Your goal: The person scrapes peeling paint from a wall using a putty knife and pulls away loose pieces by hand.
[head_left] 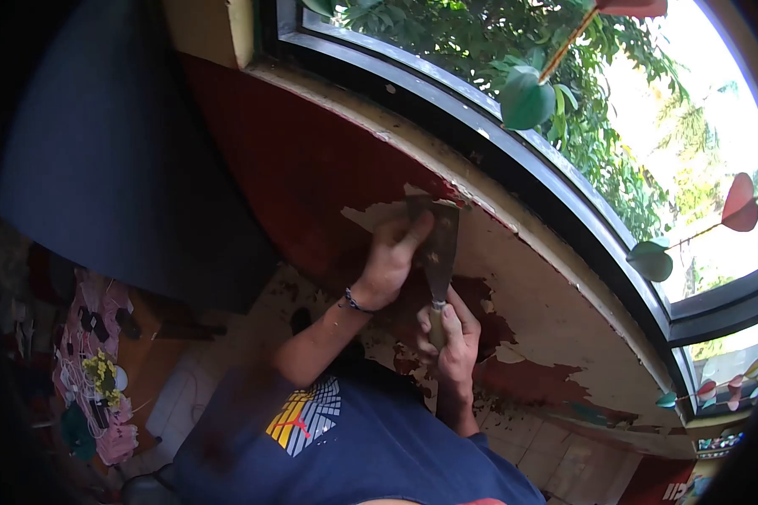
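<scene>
My right hand (456,341) is wrapped around the pale handle (437,326) of a paint scraper. The scraper's wide metal blade (440,252) points up at the wall, its edge near the top of the peeled area below the window ledge. My left hand (389,261), with a dark bracelet at the wrist, is beside the blade's left edge. Its thumb and fingers are bent together and partly blurred; what they pinch is hidden. Dark red paint (286,160) covers the wall to the left, with a ragged edge where a pale layer (522,286) shows.
A black-framed window (564,160) runs above the pale ledge (379,130). Leaf-shaped decorations (528,97) hang on strings before it. A dark panel (126,168) stands at left, above a wooden table (164,345) with a pink cloth and cables. Paint flakes lie on the tiled floor (556,454).
</scene>
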`<state>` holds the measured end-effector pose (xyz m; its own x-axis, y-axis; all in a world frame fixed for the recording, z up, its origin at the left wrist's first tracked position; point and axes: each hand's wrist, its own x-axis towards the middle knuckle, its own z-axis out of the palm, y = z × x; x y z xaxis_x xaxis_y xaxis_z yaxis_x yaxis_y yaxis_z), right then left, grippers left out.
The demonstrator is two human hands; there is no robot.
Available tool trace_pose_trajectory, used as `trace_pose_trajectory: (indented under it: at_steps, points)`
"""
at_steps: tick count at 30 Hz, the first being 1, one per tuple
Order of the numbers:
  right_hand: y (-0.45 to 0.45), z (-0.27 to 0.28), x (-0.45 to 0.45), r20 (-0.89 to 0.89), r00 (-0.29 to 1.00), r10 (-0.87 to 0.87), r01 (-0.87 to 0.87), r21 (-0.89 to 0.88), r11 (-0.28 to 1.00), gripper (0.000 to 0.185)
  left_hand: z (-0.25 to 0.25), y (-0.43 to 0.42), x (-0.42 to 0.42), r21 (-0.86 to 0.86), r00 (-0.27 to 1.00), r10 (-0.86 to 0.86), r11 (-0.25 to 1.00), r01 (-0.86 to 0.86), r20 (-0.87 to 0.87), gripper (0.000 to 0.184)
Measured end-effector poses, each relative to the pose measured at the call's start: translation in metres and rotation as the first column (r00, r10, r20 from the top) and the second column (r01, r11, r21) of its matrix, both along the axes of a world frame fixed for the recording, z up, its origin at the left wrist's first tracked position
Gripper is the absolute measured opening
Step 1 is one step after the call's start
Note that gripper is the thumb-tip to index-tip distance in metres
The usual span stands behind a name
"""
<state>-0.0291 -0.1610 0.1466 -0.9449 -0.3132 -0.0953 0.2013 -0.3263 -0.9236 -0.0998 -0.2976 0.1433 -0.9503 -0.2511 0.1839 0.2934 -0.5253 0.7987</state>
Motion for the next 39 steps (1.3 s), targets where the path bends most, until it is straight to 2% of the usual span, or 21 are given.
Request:
trace_pose_trajectory:
  at_steps: [2,3,5,8,13,15,17,18,19,21,22,24,27,29,31,34,37,39]
  points:
    - [0.006,-0.003,-0.002,0.035,0.999,-0.015,0.014,0.027,1.000,0.042,-0.012,0.002,-0.001,-0.024,0.988,-0.053,0.998,0.057,0.143,0.036]
    - [0.005,0.005,-0.006,0.035,0.999,-0.009,0.008,0.029,1.000,0.042,-0.006,-0.001,-0.002,-0.021,0.989,-0.048,0.998,0.051,0.143,0.036]
    - [0.000,0.026,-0.014,0.032,0.999,0.028,-0.031,0.091,0.995,0.041,0.009,-0.006,-0.003,-0.021,1.000,0.013,1.000,-0.013,0.015,0.036]
    - [0.001,0.014,-0.024,-0.035,0.998,0.050,-0.047,0.089,0.995,0.039,0.009,-0.011,-0.007,-0.032,1.000,-0.017,0.999,0.017,0.001,0.036]
    - [0.000,0.007,-0.016,-0.026,0.999,0.022,-0.021,0.040,0.999,0.039,0.002,-0.001,-0.001,0.008,0.996,-0.003,1.000,0.002,0.087,0.035]
    - [0.009,0.010,-0.004,0.102,0.994,-0.027,0.014,0.127,0.992,0.040,-0.008,0.004,0.003,0.014,0.992,0.007,1.000,-0.009,0.124,0.035]
    - [0.021,0.005,0.000,0.137,0.990,0.016,-0.025,0.067,0.997,0.042,-0.018,0.007,0.007,0.041,0.971,-0.178,0.984,0.174,0.158,0.033]
    - [0.024,0.005,0.001,0.131,0.991,0.029,-0.027,-0.016,0.999,0.043,-0.017,0.010,0.007,0.125,0.967,-0.220,0.971,0.204,0.130,0.031]
    - [0.025,0.006,0.003,0.129,0.991,0.037,-0.024,-0.100,0.995,0.044,-0.016,0.009,0.007,0.124,0.967,-0.216,0.972,0.199,0.136,0.031]
    - [0.020,0.013,0.000,0.112,0.991,0.071,-0.056,-0.135,0.989,0.046,-0.012,0.008,0.004,0.201,0.971,-0.226,0.957,0.207,0.077,0.031]
    - [0.012,0.017,-0.003,0.103,0.991,0.085,-0.067,-0.165,0.984,0.047,-0.006,0.005,0.003,0.204,0.970,-0.229,0.957,0.208,0.082,0.031]
    - [0.001,0.022,0.001,0.091,0.990,0.105,-0.086,-0.189,0.978,0.049,0.004,-0.001,0.001,0.150,0.988,-0.154,0.976,0.156,-0.025,0.031]
    - [-0.001,0.016,0.007,0.130,0.988,0.078,-0.043,-0.257,0.965,0.049,-0.002,-0.004,0.004,0.167,0.973,-0.224,0.963,0.213,0.050,0.026]
    - [0.006,0.005,0.004,0.118,0.990,0.073,-0.043,-0.236,0.971,0.048,-0.014,0.001,0.004,0.145,0.979,-0.194,0.972,0.183,0.062,0.027]
    - [0.009,0.004,-0.001,0.056,0.997,0.060,-0.053,-0.120,0.991,0.047,-0.012,0.002,-0.001,0.136,0.983,-0.171,0.978,0.160,0.069,0.028]
    - [-0.002,0.011,-0.009,0.078,0.994,0.070,-0.064,-0.074,0.995,0.045,-0.011,-0.009,-0.005,0.185,0.985,-0.173,0.968,0.169,0.003,0.028]
    - [-0.009,0.001,-0.006,0.049,0.996,0.077,-0.069,-0.151,0.986,0.046,-0.016,-0.017,-0.007,0.098,0.974,-0.213,0.971,0.219,-0.072,0.028]
    - [0.000,-0.004,-0.003,0.087,0.990,0.114,-0.097,-0.183,0.978,0.049,-0.017,-0.005,-0.005,0.118,0.997,-0.070,0.991,0.065,0.041,0.031]
